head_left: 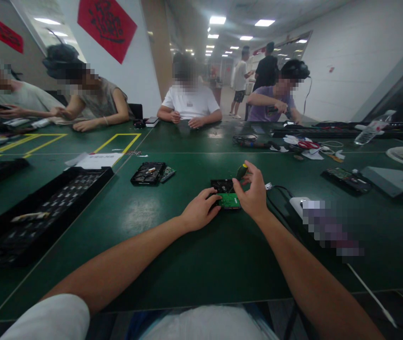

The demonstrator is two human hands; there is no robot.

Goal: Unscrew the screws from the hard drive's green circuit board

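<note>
A small green circuit board [230, 201] is on the table in front of me, with a black plastic casing [220, 184] just behind it. The fingers of my left hand [201, 210] grip the board's left edge and steady it. Between the fingertips of my right hand [254, 193] stands a screwdriver [241, 171] with a green and yellow handle, tilted over the board. Its tip is hard to make out against the board and casing.
To the left lie an opened black device [148, 173], a small board [168, 174] and a long black tray [56, 208]. A blurred white device [298, 204] with a cable is at right, near a grey box [396, 183]. A bottle [374, 128] stands farther back. Several people sit opposite.
</note>
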